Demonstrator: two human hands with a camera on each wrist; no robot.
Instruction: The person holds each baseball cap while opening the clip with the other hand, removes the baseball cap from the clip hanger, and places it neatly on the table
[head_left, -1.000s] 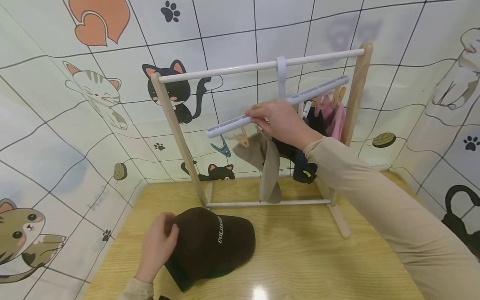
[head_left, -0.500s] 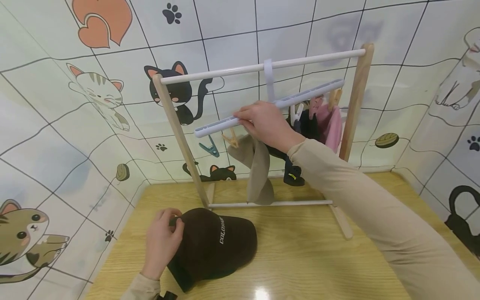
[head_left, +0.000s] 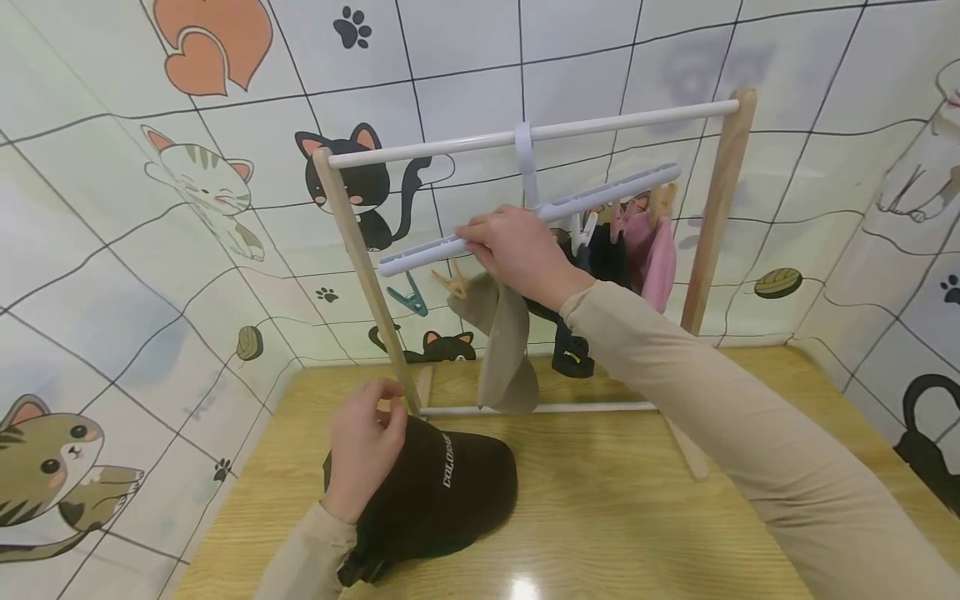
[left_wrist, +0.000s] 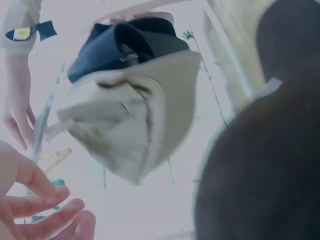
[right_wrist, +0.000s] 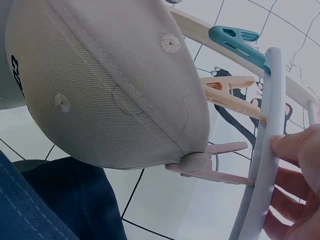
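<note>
My right hand (head_left: 517,250) grips the left half of a white-lilac clip hanger (head_left: 611,190), hooked over the rack's top rod. In the right wrist view a pink clip (right_wrist: 210,172) pinches the back of a beige cap (right_wrist: 125,85). Left of it on the hanger, a beige-orange clip (head_left: 450,281) and a teal clip (head_left: 408,296) hold nothing. My left hand (head_left: 366,446) hovers by the crown of a dark brown cap (head_left: 465,492) with white lettering, fingers loosely bent. In the left wrist view the fingers (left_wrist: 65,215) have nothing between them, the brown cap (left_wrist: 260,175) beside them.
A wooden rack (head_left: 720,208) with white rods stands on the wood-grain table (head_left: 600,517). A navy-black cap (head_left: 573,354) and a pink cap (head_left: 651,254) hang farther right on the hanger. Cat-patterned walls (head_left: 480,92) enclose the back and sides.
My right hand has slid the hanger and its hanging caps left along the rod. The left hand has moved up and right, now overlapping the brown cap's crown in the head view.
</note>
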